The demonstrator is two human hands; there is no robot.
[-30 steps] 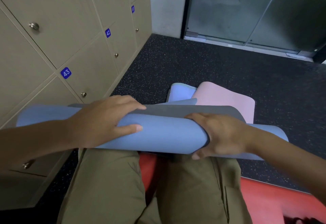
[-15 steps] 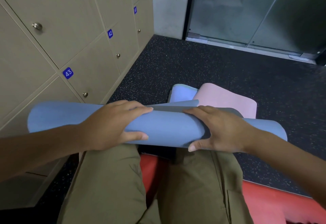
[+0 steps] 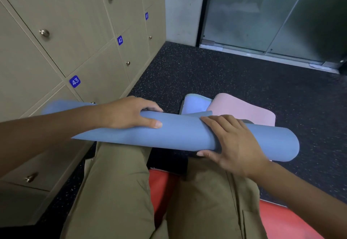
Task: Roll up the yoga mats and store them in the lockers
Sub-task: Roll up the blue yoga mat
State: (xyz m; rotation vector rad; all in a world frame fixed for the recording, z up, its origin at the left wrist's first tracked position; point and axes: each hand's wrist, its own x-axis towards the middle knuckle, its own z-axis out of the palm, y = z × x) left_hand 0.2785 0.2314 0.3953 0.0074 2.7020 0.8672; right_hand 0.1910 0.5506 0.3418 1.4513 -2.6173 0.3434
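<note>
A rolled blue yoga mat lies across my thighs, its right end sticking out past my right knee and its left end blurred near the lockers. My left hand grips the roll from above, left of centre. My right hand wraps the roll right of centre, thumb underneath. Beyond the roll, a light blue mat and a pink mat lie on the floor.
Beige lockers with blue number tags 41, 42, 43 and round knobs fill the left side, all doors closed. A red mat lies under my legs. Speckled dark floor stretches ahead to a glass door.
The roll has tilted, its right end now lower and closer to me. My right hand has shifted over the top of the roll; my left hand has slid slightly right.
</note>
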